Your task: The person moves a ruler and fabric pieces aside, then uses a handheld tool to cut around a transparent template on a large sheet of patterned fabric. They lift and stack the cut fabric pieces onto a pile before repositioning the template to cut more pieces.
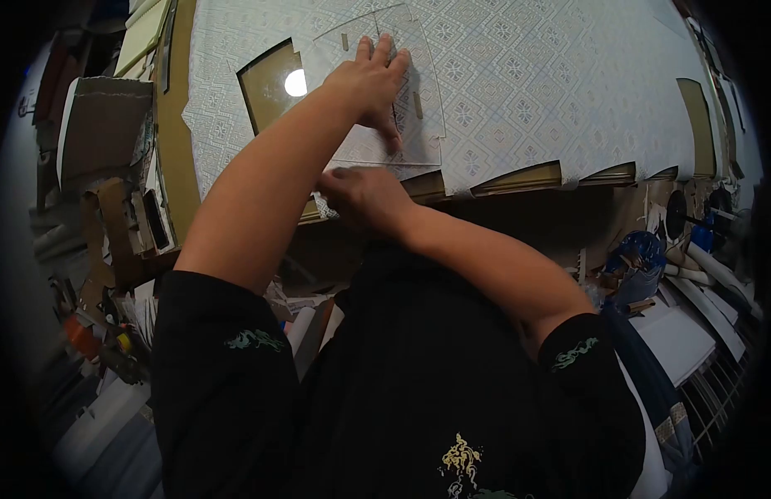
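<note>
Patterned white fabric (518, 83) covers the table, with cut-out gaps on its left part and along its near edge. On it lies a clear template (423, 91) with thin dark outlines and small slots. My left hand (370, 81) presses flat on the template, fingers spread and pointing away from me. Just below it, at the template's near edge, my right hand (367, 196) is curled with its fingers bent together; whatever it may hold is hidden.
The table edge (179, 108) runs along the left, beside stacked boards and brown card (111, 125). At the right are a blue plastic-wrapped object (639, 254), white sheets (672, 337) and rolled material. A bright reflection shows in the left cut-out.
</note>
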Demonstrator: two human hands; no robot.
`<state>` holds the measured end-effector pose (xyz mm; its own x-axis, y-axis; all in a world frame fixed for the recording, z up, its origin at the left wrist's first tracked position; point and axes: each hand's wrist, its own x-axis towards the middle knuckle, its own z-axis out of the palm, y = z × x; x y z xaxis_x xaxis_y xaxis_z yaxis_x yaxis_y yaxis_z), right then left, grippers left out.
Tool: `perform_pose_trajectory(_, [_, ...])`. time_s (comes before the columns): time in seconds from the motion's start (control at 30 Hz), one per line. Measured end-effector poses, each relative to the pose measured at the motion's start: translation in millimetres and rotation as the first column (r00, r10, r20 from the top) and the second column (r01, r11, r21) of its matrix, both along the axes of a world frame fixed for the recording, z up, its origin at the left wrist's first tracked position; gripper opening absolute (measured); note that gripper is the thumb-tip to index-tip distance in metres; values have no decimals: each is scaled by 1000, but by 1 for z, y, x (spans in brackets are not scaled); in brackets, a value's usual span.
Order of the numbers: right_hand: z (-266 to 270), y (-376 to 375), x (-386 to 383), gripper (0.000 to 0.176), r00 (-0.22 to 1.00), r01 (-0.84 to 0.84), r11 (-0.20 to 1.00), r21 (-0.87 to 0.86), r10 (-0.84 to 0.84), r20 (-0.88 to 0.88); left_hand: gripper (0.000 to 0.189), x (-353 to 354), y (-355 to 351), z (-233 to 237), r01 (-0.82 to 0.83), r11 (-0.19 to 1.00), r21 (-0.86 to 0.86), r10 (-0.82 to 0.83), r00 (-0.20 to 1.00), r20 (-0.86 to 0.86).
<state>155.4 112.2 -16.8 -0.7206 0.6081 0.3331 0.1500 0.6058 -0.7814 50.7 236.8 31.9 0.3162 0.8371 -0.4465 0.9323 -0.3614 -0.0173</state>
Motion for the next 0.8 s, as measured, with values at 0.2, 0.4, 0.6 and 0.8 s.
perform_pose_trajectory(0.2, [8,-12,96,27,988,-143,989,-33,145,62,150,-1,-1,1,-19,1000,5,19,1000,-13])
perform_pose_trajectory(0.4, [26,-5,144,14,931,349,900,-260,-364,-11,149,1,-3,1,-10,1000,5,10,1000,-9])
perform_pose_trajectory(0.6, [32,-15,131,12,777,618,738,-271,-625,72,150,1,0,1,24,1000,-13,-24,1000,-6])
perform_pose_trajectory(0.8, [36,-27,106,12,609,785,566,-253,-780,143,152,-3,2,-3,22,1000,-13,-22,999,46])
